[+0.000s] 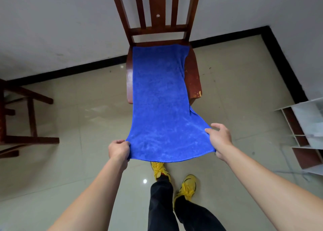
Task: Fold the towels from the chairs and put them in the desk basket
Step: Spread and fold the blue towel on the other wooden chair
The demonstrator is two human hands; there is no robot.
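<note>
A blue towel (160, 97) lies stretched lengthwise over the seat of a brown wooden chair (193, 73), its far edge at the chair back and its near end held out in the air past the seat's front. My left hand (118, 150) grips the near left corner with curled fingers. My right hand (219, 141) holds the near right corner, thumb on top and the other fingers partly spread. The basket and desk are not in view.
The legs of a second wooden chair (26, 118) stand at the left. A white shelf unit (307, 132) sits at the right edge. My legs and yellow shoes (187, 187) are on the tiled floor just below the towel. White walls meet behind the chair.
</note>
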